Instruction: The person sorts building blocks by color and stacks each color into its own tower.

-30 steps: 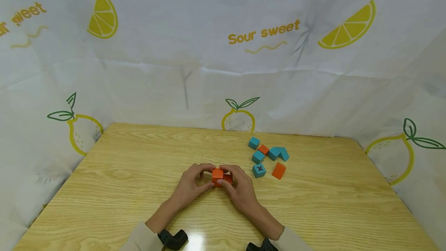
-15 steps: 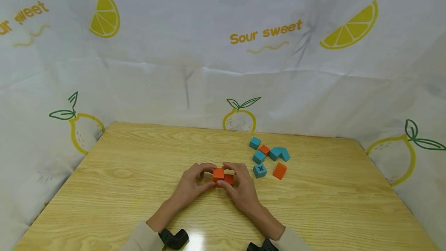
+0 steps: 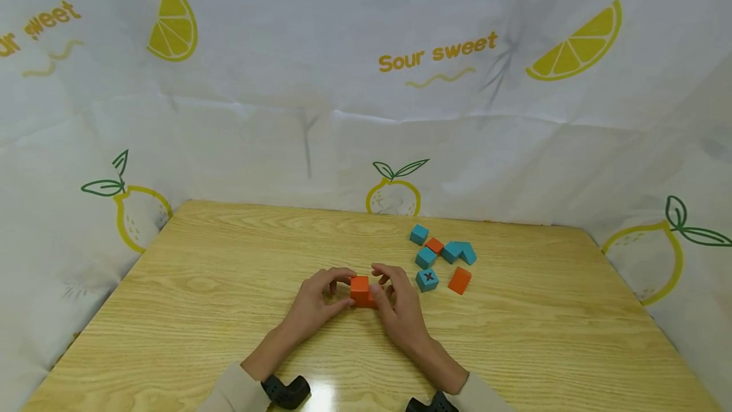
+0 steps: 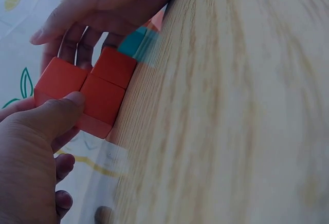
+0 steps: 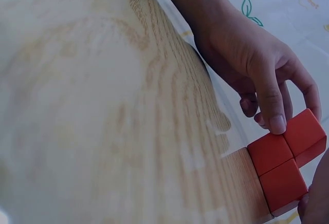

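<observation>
Orange-red blocks form a small L on the wooden table (image 3: pixel 229 310), an upper block (image 4: pixel 60 80) standing over one of two lower blocks (image 4: pixel 114 66). My left hand (image 3: pixel 317 302) pinches the stack from the left, thumb in front and index finger behind. In the right wrist view, its thumb tip (image 5: pixel 277 125) lies at the seam between the upper block and the one below. My right hand (image 3: pixel 402 310) is on the stack's right side, fingers raised and bent loosely, with its thumb in front of the lower right block in the head view. It grips nothing.
Behind my right hand lie several loose blocks: a blue cube (image 3: pixel 419 234), another blue cube (image 3: pixel 426 257), a blue cube marked X (image 3: pixel 427 280), an orange block (image 3: pixel 460 280), a small orange block (image 3: pixel 434 246) and a blue notched piece (image 3: pixel 467 253). A lemon-print curtain (image 3: pixel 274 145) hangs behind.
My right hand has let go of the orange blocks; its fingers have lifted and drawn back to the right. My left hand keeps its hold on the stack.
</observation>
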Tool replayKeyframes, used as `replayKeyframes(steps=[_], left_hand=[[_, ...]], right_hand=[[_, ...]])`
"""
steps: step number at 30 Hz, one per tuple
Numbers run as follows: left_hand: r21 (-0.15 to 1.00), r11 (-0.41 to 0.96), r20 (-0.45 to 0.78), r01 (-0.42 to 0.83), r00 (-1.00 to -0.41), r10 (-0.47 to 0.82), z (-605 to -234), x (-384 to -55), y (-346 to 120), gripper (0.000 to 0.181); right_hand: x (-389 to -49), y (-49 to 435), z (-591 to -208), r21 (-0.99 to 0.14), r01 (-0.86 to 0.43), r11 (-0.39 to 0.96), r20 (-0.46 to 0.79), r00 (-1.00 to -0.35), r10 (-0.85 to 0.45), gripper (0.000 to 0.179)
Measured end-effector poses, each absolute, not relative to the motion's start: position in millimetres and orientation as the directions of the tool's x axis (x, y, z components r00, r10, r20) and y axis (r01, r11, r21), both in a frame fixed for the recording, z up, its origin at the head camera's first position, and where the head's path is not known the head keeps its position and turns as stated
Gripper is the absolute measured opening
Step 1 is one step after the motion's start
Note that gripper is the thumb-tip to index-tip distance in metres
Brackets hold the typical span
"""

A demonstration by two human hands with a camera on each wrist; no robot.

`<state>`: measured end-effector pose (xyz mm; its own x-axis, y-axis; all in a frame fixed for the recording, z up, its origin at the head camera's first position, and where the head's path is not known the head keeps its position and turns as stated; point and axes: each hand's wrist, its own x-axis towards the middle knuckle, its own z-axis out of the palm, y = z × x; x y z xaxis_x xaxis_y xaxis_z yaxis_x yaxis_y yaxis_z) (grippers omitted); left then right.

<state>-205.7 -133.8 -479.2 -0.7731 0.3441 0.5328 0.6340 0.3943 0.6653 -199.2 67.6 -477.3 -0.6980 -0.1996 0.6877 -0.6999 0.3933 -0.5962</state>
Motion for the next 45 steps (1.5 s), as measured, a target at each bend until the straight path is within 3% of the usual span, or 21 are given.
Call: replayKeyframes(steps=[5, 12, 23, 35, 45], left_hand=[[0.670, 0.384, 0.535, 0.636, -0.772, 0.344, -479.2, -205.5, -134.2, 0.045], [0.670, 0.379, 0.534, 0.638, -0.769, 0.350, -479.1, -205.7, -134.3, 0.044], [0.647, 0.373, 0.561, 0.665, -0.747, 0.357, -478.1, -206.0, -134.4, 0.046], [0.737, 0.289, 0.503, 0.611, -0.782, 0.369, -478.1, -205.1, -134.4, 0.043], [0.756, 0.239, 0.506, 0.609, -0.776, 0.375, -481.4, -205.7, -133.4, 0.046]], right_hand=[[-199.4, 70.2, -477.8, -0.613, -0.687, 0.390, 0.660, -0.717, -0.224, 0.030], [-200.7, 70.1, -478.3, -0.572, -0.726, 0.382, 0.701, -0.675, -0.230, 0.027], [-198.2, 66.3, -473.0, -0.571, -0.718, 0.398, 0.705, -0.677, -0.211, 0.030], [-198.8, 69.0, -475.2, -0.577, -0.729, 0.369, 0.695, -0.675, -0.246, 0.031], [-198.7, 69.2, -477.1, -0.573, -0.723, 0.385, 0.683, -0.681, -0.263, 0.027]])
